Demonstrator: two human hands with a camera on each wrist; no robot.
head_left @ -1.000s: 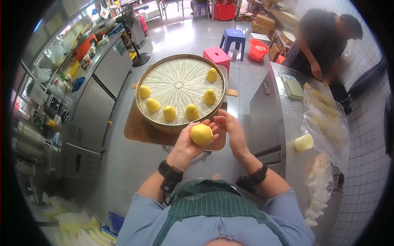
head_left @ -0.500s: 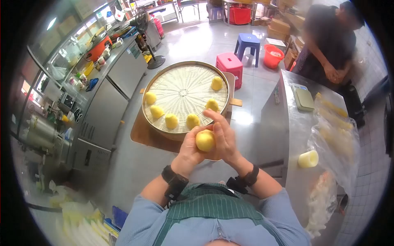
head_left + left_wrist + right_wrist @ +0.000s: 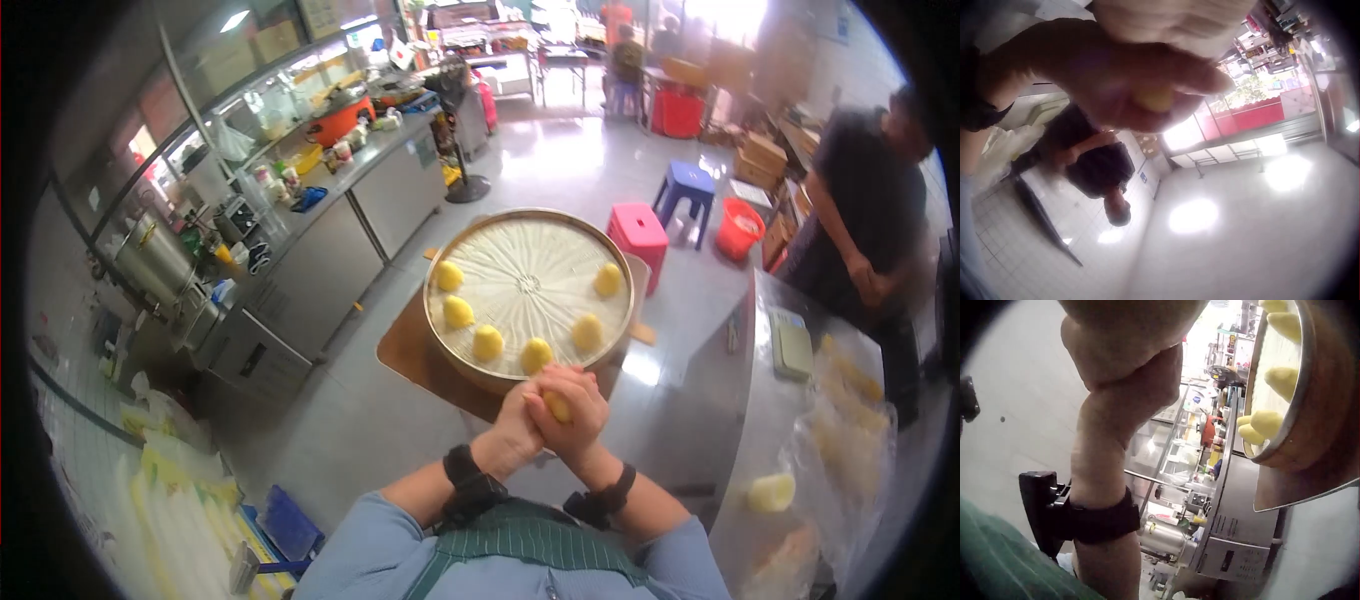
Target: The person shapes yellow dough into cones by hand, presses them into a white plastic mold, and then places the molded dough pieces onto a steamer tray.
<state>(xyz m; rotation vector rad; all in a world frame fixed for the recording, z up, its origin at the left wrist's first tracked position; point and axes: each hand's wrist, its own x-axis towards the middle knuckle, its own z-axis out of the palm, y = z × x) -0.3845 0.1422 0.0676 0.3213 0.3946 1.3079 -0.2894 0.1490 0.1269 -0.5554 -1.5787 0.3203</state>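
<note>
A yellow dough ball is gripped between both hands, mostly covered by the fingers. The left hand wraps it from the left side. Over it folds the right hand, its fingers curled against the left hand. Through a gap between fingers in the left wrist view, a small patch of the dough ball shows. In the right wrist view the hands hide it. Just beyond the hands is a round steamer with a woven base, where several yellow dough pieces stand along the rim, narrowing towards their tops.
The steamer rests on a brown board. A metal table on the right bears a scale, a pale yellow cylinder and plastic-covered dough. Another person stands behind it. A pink stool stands beyond the steamer.
The hands went from cradling the dough ball, with the right hand apart, to clasping tightly round it. The head view has shifted, so the steamer sits lower and further right.
</note>
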